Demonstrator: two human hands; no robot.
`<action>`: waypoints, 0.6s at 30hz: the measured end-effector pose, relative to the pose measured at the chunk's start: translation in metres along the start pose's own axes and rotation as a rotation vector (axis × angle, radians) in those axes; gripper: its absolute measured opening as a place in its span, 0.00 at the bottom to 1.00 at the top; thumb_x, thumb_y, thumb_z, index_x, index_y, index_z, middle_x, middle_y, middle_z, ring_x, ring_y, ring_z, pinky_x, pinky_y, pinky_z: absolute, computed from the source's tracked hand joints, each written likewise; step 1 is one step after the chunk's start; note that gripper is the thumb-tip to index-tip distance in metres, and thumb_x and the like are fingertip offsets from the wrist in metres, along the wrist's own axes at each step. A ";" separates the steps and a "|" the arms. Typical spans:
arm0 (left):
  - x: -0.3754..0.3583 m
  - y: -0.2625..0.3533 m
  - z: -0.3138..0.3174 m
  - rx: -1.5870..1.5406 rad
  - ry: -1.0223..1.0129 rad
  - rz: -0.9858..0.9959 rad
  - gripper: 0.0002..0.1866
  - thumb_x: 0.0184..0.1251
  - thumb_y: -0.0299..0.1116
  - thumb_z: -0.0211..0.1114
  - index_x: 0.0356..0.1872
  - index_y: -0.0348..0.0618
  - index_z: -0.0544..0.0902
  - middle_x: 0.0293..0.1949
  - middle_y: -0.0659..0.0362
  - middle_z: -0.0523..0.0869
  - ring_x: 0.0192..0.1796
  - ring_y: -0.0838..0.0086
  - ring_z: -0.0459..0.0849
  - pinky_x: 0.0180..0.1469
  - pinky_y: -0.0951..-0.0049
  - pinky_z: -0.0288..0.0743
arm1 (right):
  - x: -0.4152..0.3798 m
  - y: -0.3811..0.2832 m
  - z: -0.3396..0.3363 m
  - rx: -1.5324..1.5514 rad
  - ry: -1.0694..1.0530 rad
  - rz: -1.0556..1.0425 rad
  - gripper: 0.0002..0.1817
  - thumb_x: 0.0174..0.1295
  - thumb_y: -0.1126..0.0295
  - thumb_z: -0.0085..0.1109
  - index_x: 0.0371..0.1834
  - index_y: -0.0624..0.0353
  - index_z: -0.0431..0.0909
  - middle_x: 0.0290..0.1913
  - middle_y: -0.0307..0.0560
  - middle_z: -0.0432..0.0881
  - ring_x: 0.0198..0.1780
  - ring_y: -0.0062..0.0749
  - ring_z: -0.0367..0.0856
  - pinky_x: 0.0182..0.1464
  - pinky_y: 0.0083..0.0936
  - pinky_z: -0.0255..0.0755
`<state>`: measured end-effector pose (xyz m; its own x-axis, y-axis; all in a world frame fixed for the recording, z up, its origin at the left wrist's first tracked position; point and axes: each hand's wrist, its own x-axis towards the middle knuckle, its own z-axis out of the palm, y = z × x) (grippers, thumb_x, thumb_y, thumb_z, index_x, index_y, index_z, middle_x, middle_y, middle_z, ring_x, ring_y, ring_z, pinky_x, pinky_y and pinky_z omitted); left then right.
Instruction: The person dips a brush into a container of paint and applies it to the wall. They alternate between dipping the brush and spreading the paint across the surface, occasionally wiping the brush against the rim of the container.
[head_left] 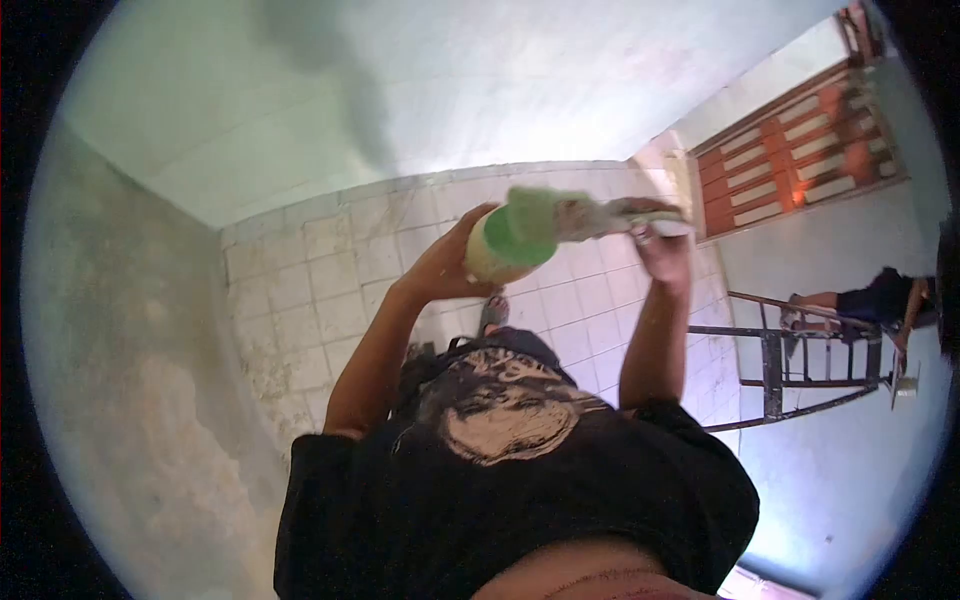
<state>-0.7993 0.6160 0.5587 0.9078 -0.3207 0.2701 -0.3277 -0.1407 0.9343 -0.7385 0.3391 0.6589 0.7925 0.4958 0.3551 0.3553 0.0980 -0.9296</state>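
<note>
My left hand (445,265) is wrapped round a pale container (485,262) of light green paint, held out in front of my body. The green paint surface shows through its round mouth. In my right hand (664,252) is a wide paintbrush (588,220), gripped by its handle and held level, a little blurred. Its bristle end, coated in green, points left and overlaps the container's rim in this view.
A pale green wall (480,90) rises ahead, with a stained wall (150,370) on the left. White tiles (320,285) cover the floor. At right stand a dark ladder (772,375), with another person (870,303) at it, and a red-brown slatted frame (775,155).
</note>
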 end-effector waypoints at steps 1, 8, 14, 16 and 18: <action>0.000 -0.002 0.002 0.020 0.006 -0.007 0.54 0.31 0.34 0.77 0.65 0.48 0.54 0.59 0.51 0.68 0.61 0.59 0.68 0.61 0.63 0.64 | -0.005 0.006 0.001 -0.051 0.035 0.002 0.22 0.56 0.62 0.61 0.42 0.75 0.75 0.40 0.59 0.80 0.41 0.41 0.80 0.45 0.36 0.76; 0.003 -0.017 0.021 -0.028 -0.019 -0.028 0.60 0.27 0.37 0.81 0.66 0.46 0.51 0.61 0.52 0.67 0.64 0.62 0.64 0.63 0.61 0.61 | -0.022 0.036 -0.001 0.278 0.106 0.103 0.25 0.53 0.62 0.64 0.43 0.77 0.72 0.39 0.61 0.78 0.40 0.47 0.80 0.41 0.42 0.78; 0.022 -0.029 0.044 -0.095 0.003 -0.091 0.59 0.28 0.35 0.81 0.65 0.44 0.51 0.59 0.53 0.67 0.62 0.64 0.66 0.62 0.61 0.62 | -0.030 0.066 -0.016 0.422 0.235 0.151 0.20 0.57 0.66 0.60 0.45 0.73 0.72 0.41 0.59 0.77 0.41 0.48 0.79 0.41 0.43 0.77; 0.033 -0.043 0.053 -0.051 0.005 -0.077 0.59 0.28 0.35 0.81 0.65 0.44 0.51 0.59 0.53 0.67 0.63 0.64 0.65 0.62 0.61 0.61 | -0.034 0.080 -0.026 0.490 0.282 0.107 0.19 0.58 0.68 0.57 0.45 0.75 0.71 0.42 0.61 0.77 0.41 0.48 0.79 0.43 0.41 0.78; 0.057 -0.042 0.068 -0.006 0.014 -0.048 0.58 0.29 0.35 0.81 0.65 0.44 0.51 0.59 0.54 0.67 0.63 0.65 0.65 0.63 0.61 0.60 | -0.034 0.089 -0.054 0.583 0.339 0.055 0.19 0.60 0.69 0.56 0.45 0.77 0.70 0.42 0.62 0.77 0.42 0.49 0.79 0.45 0.41 0.78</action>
<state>-0.7520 0.5403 0.5191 0.9260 -0.3007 0.2283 -0.2823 -0.1500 0.9475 -0.7068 0.2840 0.5690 0.9471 0.2247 0.2289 0.0599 0.5773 -0.8144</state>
